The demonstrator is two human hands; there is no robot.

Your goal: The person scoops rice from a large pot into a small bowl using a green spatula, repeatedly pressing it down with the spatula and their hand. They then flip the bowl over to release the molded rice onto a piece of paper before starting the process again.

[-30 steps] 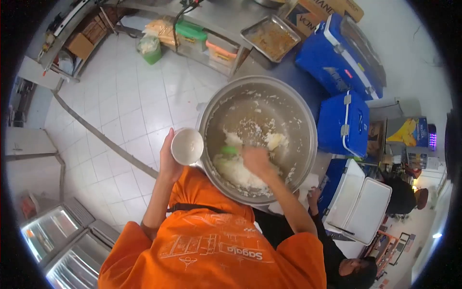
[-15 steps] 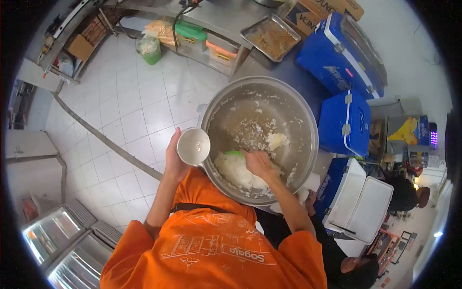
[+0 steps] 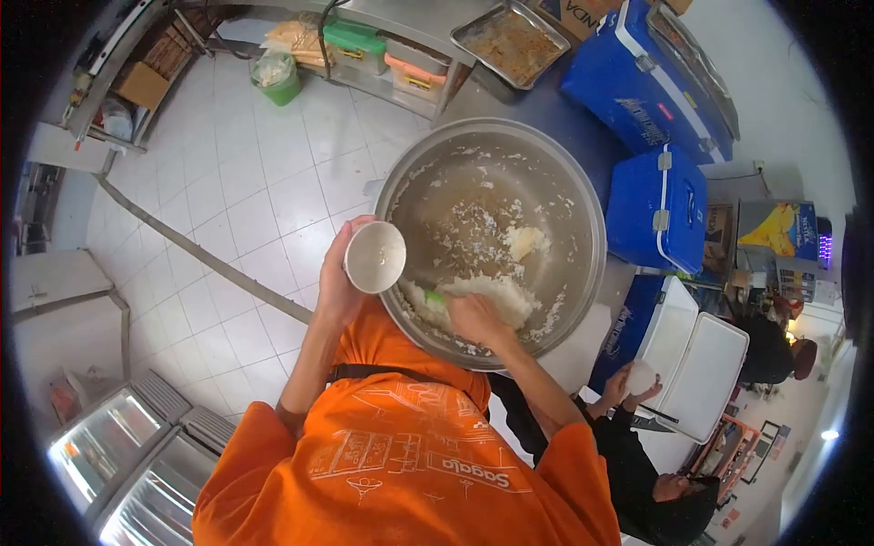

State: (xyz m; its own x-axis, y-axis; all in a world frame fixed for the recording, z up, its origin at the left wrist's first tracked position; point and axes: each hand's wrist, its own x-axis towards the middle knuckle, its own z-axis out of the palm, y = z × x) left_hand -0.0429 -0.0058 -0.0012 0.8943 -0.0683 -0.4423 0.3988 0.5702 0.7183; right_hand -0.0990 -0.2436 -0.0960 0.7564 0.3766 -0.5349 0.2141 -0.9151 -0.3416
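My left hand (image 3: 340, 278) is wrapped round the side of a white bowl (image 3: 371, 264), holding it at the left rim of a large metal pot (image 3: 555, 164). Only a few white bits show inside the bowl. Low in the pot, my right hand (image 3: 477, 318) is closed on a green utensil (image 3: 434, 298), whose full shape is hidden. Its visible end touches a mound of white rice (image 3: 512, 298) against the near wall. A yellowish clump (image 3: 526, 242) and scattered grains cling to the pot's bottom and sides.
Blue coolers (image 3: 648, 207) line the right side, one with its white lid (image 3: 699, 387) raised. A co-worker's hands (image 3: 617, 387) hold a round white object there. A metal tray (image 3: 510, 44) with brown residue lies beyond the pot. A green bucket (image 3: 277, 80) stands on the tiled floor.
My right hand and the green utensil have moved left through the rice. My left hand still holds the bowl by the rim. The co-worker's hands have moved right, toward the raised cooler lid.
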